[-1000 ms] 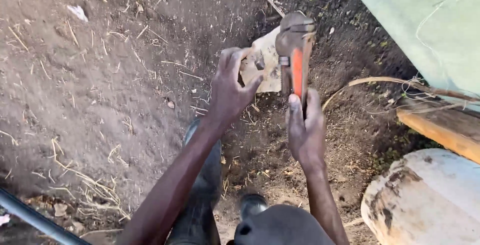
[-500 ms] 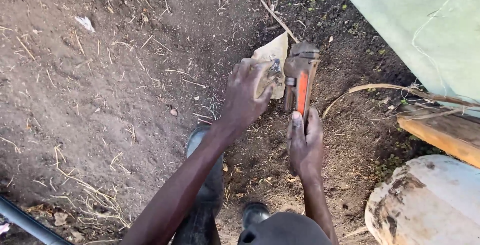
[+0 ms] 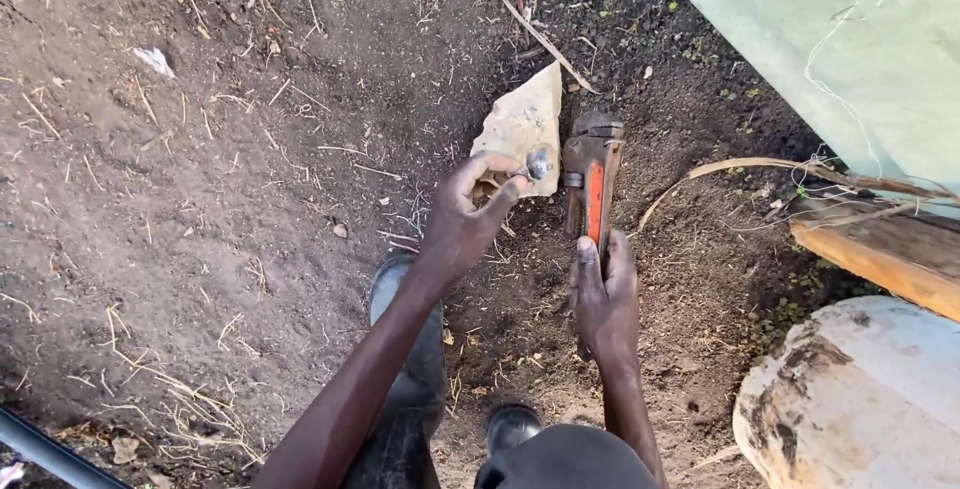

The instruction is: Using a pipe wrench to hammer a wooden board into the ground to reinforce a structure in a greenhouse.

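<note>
A big pipe wrench (image 3: pixel 590 184) with a red stripe on its handle is held low over the dark dirt ground (image 3: pixel 200 199), its rusty head pointing away from the person. The handle is gripped near its end by the right hand (image 3: pixel 603 294), with the fingers wrapped tight around it. It looks heavy and stiff, made of metal, so it is best held far down the handle, as it is now. A small shiny metal piece (image 3: pixel 537 163) is pinched in the fingers of the left hand (image 3: pixel 468 214), right beside the wrench head. This piece looks small, hard and easy to drop. A flat pale stone (image 3: pixel 525 119) lies on the ground just behind both. Dark rubber boots (image 3: pixel 410 369) are seen below the arms. A wooden plank (image 3: pixel 880 249) and a round log (image 3: pixel 860 399) lie off to the right, under a pale green sheet (image 3: pixel 850 39).
</note>
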